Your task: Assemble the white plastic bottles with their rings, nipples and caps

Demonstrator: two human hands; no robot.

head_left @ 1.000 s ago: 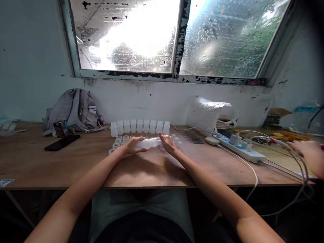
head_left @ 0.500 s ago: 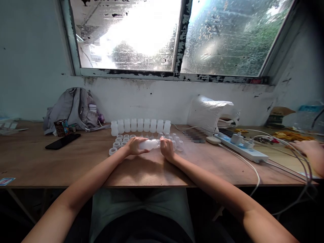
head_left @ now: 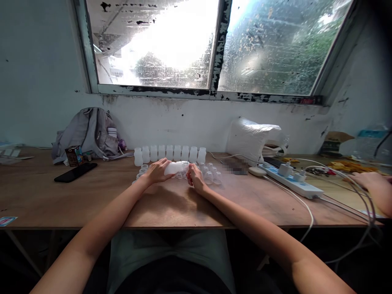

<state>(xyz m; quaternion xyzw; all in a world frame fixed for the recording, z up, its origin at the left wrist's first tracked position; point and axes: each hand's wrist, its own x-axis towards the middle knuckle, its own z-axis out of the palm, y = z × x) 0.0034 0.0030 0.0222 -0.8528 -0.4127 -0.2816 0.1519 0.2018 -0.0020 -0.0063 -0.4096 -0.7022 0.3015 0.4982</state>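
The person's left hand (head_left: 157,170) is clamped around the body of a frosted white bottle (head_left: 174,168), which lies nearly level, its clear end (head_left: 185,165) toward the right. The right hand (head_left: 196,178) has its fingers curled together at that clear end; whether they pinch it cannot be told. The bottle is over the middle of the table (head_left: 92,204), between the front edge and a row of nine upright white bottles (head_left: 169,152) near the back edge. White rings (head_left: 143,168) lie just beside the left hand, partly hidden by it, and clear domed pieces (head_left: 217,177) stand just beyond and to the right of the right hand.

Toward the table's back left corner are a grey backpack (head_left: 87,136), a small box (head_left: 74,156) and a black phone (head_left: 75,172). Near the right edge are a white bag (head_left: 249,136), a power strip (head_left: 294,182) with cables, and another person's hand (head_left: 367,179).
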